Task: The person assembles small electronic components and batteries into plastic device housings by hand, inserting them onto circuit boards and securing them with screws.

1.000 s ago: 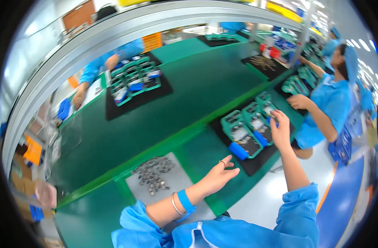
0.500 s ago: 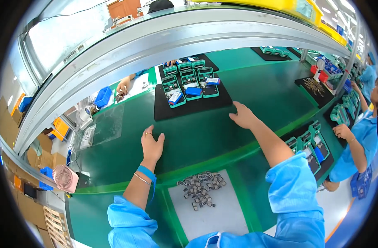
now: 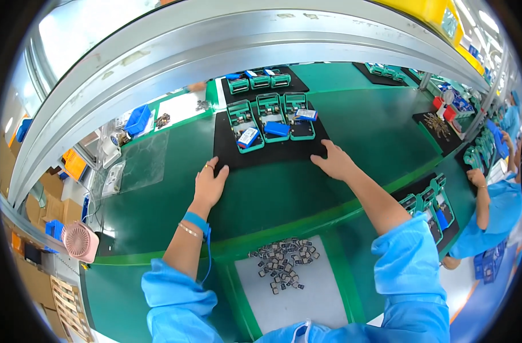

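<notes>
My left hand (image 3: 210, 184) is at the near left corner of a black mat (image 3: 266, 158), thumb and index finger apart. At the mat's near right corner is my right hand (image 3: 336, 162), also open, its thumb over or against the edge. I cannot tell whether either hand presses on the mat. On it stand three green frame-like fixtures in a row: a left one (image 3: 239, 116), a middle one (image 3: 269, 103) and a right one (image 3: 296, 100). Each carries a blue pack: a left pack (image 3: 248, 138), a middle pack (image 3: 277, 128) and a right pack (image 3: 306, 115), two with white labels.
Nearest me, small metal parts (image 3: 284, 264) lie on a white sheet (image 3: 318, 303). Another mat with green fixtures (image 3: 261, 81) stands behind. A metal beam (image 3: 261, 40) crosses above. At left are a pink fan (image 3: 81, 242) and blue bin (image 3: 138, 120); a co-worker (image 3: 481, 211) is at right.
My left hand has moved forward to the mat's corner, while my right hand stays by the other corner. The view has shifted slightly. A co-worker's hand at the far left has left the small parts.
</notes>
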{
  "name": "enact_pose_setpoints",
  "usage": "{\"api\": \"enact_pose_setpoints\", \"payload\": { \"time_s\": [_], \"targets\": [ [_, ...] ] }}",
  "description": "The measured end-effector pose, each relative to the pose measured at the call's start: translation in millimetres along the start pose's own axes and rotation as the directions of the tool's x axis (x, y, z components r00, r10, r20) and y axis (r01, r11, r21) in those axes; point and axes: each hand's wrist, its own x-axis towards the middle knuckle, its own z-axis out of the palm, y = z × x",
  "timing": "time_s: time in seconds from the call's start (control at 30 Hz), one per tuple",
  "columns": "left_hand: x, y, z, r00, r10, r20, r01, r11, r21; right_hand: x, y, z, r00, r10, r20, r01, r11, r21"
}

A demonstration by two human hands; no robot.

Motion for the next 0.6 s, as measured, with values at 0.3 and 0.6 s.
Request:
{"api": "enact_pose_setpoints", "payload": {
  "time_s": [0.3, 0.6],
  "targets": [
    [-189, 29, -22, 0.989, 0.104, 0.102, -0.113, 0.989, 0.092, -149, 33, -20, 0.982, -0.131, 0.135, 0.11, 0.982, 0.152],
    [-304, 40, -27, 0.976, 0.135, 0.169, -0.136, 0.991, -0.006, -247, 69, -14, 0.991, -0.131, -0.013, 0.132, 0.979, 0.157]
  ]
}}
